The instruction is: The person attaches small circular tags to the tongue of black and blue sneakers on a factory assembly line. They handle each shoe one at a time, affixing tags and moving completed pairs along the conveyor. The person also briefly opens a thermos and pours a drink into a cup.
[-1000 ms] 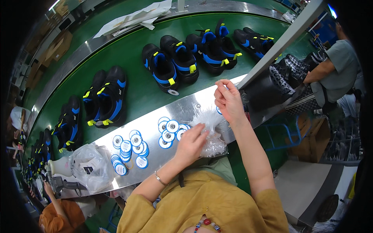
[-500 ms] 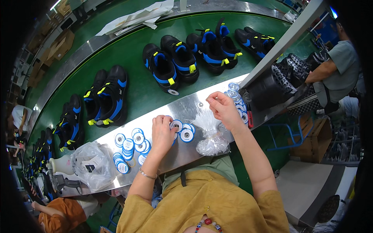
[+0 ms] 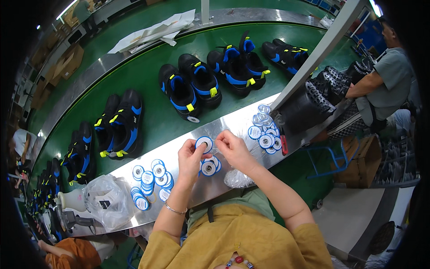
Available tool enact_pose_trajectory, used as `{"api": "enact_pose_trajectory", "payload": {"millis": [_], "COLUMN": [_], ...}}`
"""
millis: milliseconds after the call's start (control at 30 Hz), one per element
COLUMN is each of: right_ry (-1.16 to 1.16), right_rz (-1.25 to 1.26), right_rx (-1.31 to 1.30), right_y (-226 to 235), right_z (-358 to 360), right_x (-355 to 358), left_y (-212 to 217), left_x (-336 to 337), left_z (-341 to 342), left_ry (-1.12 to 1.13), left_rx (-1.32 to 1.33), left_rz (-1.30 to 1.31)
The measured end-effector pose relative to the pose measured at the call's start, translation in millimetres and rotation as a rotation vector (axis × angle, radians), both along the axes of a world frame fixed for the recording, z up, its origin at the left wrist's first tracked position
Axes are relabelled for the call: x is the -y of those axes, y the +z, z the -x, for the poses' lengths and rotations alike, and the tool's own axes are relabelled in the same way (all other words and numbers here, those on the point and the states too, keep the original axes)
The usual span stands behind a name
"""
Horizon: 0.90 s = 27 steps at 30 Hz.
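I see a round white disc with a blue rim (image 3: 204, 144) at the centre of the frame, pinched upright in the fingers of my left hand (image 3: 191, 157), just above the steel worktop (image 3: 233, 123). My right hand (image 3: 232, 147) sits close beside it, fingertips pressed together on what looks like a thin clear strip between the two hands (too fine to tell for sure). Directly below them lie two more discs (image 3: 209, 166), and a crumpled clear bag (image 3: 236, 178) sits lower right of those. Left of centre is a heap of discs (image 3: 150, 179); another heap (image 3: 265, 134) lies to the right. Black and blue shoes (image 3: 190, 87) line the green belt (image 3: 152, 121) above.
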State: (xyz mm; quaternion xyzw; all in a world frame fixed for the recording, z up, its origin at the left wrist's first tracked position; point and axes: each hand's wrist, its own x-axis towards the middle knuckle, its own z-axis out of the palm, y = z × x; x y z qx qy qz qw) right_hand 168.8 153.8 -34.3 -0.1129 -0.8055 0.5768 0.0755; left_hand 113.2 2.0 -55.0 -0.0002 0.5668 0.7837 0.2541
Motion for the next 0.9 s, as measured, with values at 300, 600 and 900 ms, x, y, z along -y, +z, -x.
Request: {"api": "enact_pose_trajectory", "payload": {"millis": [300, 600, 900], "right_ry": [-0.042, -0.037, 0.018], "right_rz": [-0.158, -0.113, 0.327], "right_rx": [-0.019, -0.106, -0.023], "right_y": [-2, -5, 5], "right_z": [1, -2, 8], "right_x": [-7, -14, -51], "left_y": [2, -5, 3], "left_x": [-18, -35, -63], "left_z": [-5, -3, 8], "left_ry": [-0.007, 0.014, -0.041], "left_rx": [-0.083, -0.163, -0.287], "left_rz": [-0.106, -0.051, -0.023]}}
